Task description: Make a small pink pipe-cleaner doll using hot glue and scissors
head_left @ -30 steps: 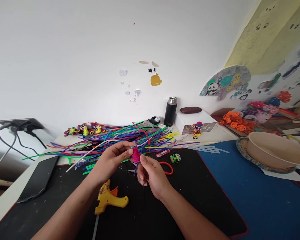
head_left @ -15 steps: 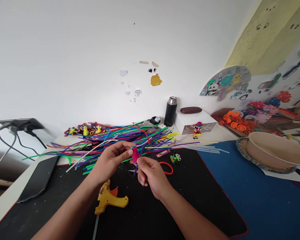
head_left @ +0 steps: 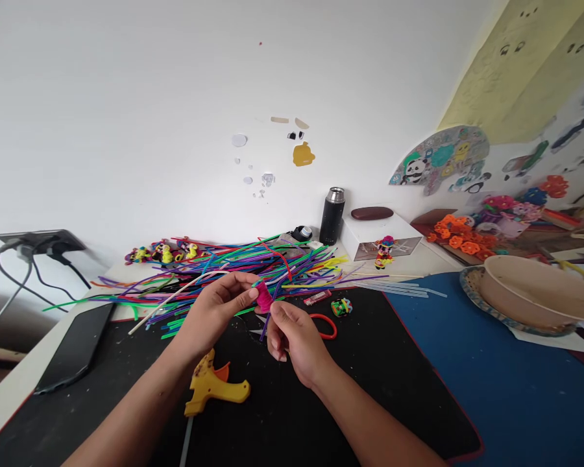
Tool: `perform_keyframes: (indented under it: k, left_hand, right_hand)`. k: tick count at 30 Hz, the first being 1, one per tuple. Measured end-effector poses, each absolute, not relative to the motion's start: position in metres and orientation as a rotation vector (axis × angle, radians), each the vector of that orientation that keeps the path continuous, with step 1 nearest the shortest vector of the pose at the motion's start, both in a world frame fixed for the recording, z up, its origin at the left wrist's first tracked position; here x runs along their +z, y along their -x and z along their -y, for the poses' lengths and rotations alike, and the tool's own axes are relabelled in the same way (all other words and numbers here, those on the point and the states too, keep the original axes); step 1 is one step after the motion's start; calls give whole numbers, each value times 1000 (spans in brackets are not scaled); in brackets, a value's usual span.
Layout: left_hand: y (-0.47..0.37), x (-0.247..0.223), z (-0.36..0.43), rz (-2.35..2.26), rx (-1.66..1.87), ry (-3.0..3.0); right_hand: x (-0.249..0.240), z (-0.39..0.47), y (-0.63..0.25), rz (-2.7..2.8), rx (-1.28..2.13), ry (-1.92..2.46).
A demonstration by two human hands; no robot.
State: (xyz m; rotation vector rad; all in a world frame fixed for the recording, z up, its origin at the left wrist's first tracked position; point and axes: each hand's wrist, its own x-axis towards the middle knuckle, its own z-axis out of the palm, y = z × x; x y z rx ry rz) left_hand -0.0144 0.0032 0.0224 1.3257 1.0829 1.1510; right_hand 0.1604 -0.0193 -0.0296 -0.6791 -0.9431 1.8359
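Note:
Between the thumb and fingers of my left hand point(head_left: 224, 303) is a small bright-pink coil of wound pipe cleaner point(head_left: 263, 298), with a bit of teal at its top end. My right hand point(head_left: 294, 334) is closed, its thumb and forefinger pinching at the coil's lower right edge. What exactly lies in that pinch is partly hidden. A purple pipe cleaner point(head_left: 264, 328) shows beside the right fingertips. Just behind the right hand lie scissors with a red handle point(head_left: 329, 327), partly covered. Below the left wrist rests a yellow glue gun point(head_left: 217, 388) on the black mat point(head_left: 282, 421).
A large heap of coloured pipe cleaners point(head_left: 214, 272) lies behind my hands. Right of them are a small green-and-black figure piece point(head_left: 341, 307) and clear glue sticks point(head_left: 399, 289). Farther back stand a black flask point(head_left: 332, 217) and a white box point(head_left: 403, 227). A phone point(head_left: 75, 347) lies left.
My right thumb and fingertips have shifted slightly up along the pink coil. The left hand keeps its hold, and the coil has turned a little.

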Motion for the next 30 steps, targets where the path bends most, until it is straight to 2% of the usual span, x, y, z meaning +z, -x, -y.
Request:
perform_keyframes:
  k: [30]
  left_hand:
    - [12,17,-2,-1072,1141,-1278]
  right_hand:
    - [-27,19,-161,962,1831,666]
